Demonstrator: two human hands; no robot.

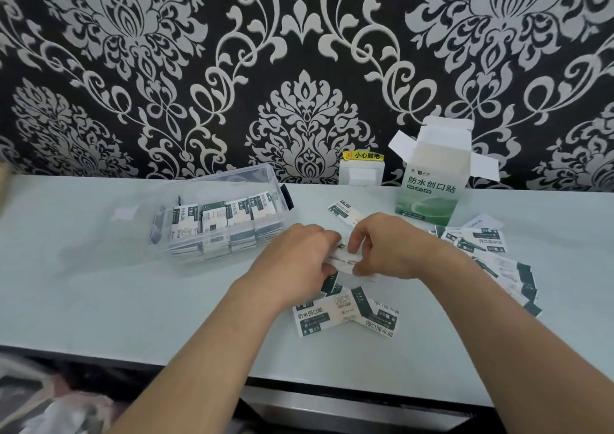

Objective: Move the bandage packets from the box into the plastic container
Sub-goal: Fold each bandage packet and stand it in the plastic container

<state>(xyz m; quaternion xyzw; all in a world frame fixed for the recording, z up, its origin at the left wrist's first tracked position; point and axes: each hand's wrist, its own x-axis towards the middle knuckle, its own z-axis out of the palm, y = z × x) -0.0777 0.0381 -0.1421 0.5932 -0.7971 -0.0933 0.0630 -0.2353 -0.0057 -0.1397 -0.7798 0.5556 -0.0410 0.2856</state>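
Both hands meet over the middle of the table [83, 284], squaring up a small stack of packets [345, 262]. The left hand [299, 260] and right hand [385, 251] each pinch an end of that stack, fingers curled round its edges. This looks like the gathering step: loose packets are being collected into a neat bundle before going into the container [226, 214].

The container sits just left of the hands, clear rigid plastic with rounded corners, already holding several upright rows of packets. The box [432, 181] stands behind the right hand, thin white-and-green card, its top flaps splayed open; whether anything remains inside cannot be told. More packets lie scattered: two [345, 314] flat below the hands, a fanned spread [491, 254] to the right, one [342, 211] behind the hands. They are flat, slim paper sleeves, white with dark green bands, likely slippery against each other.

Next, the bundle probably needs carrying left and slotting on edge into a gap between rows, kept pressed so it does not fan out.
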